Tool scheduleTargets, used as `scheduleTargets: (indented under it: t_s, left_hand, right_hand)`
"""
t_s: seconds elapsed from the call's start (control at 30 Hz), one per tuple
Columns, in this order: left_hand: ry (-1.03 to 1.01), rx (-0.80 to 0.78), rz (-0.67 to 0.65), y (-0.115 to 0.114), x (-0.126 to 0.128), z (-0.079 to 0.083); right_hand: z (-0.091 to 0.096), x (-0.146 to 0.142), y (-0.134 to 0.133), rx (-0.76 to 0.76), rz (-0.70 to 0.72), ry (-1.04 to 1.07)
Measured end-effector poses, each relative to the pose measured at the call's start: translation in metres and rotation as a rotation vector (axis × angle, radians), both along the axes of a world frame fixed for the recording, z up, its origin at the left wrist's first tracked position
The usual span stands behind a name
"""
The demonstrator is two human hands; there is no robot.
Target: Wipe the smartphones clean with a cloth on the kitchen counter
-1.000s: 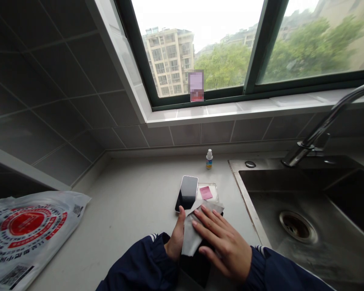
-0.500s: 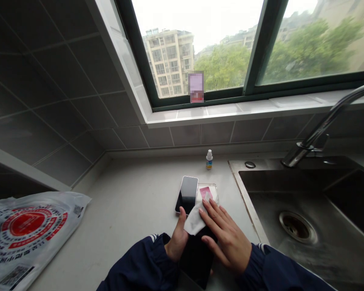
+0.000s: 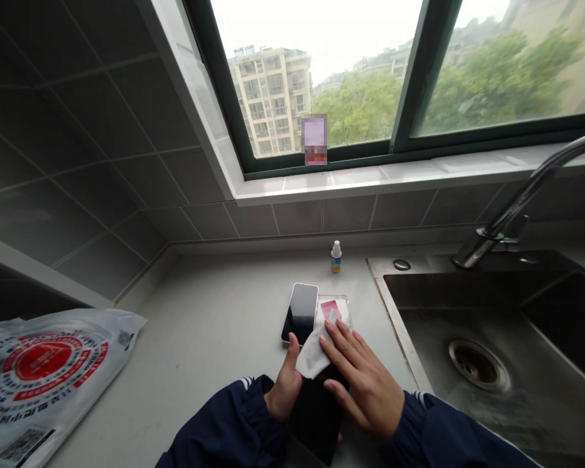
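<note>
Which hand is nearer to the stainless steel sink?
Right. The right hand is just left of the stainless steel sink, short of its rim; the left hand is farther away, on the right hand's far side.

Navy jacket sleeves, white stripes near cuffs

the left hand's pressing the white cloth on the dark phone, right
No, it's the right hand pressing the white cloth on the dark phone; the left hand grips the phone's edge, as the head view shows.
</note>
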State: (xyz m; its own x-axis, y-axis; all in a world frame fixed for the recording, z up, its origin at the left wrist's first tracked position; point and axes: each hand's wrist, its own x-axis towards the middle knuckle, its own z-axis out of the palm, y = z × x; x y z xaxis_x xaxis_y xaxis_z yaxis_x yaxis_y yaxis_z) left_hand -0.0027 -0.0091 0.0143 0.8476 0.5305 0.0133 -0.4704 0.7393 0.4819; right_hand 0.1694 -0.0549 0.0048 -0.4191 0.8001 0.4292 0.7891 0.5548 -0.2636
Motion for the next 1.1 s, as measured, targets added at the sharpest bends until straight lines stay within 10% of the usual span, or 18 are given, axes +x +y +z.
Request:
scheduleTargets:
  t_s: [1.1]
  left_hand:
    - [-0.068, 0.008, 0.014, 0.0, 0.002, -0.001]
  right_hand:
    - [0.0, -0.002, -0.002, -0.012, 0.006, 0.01]
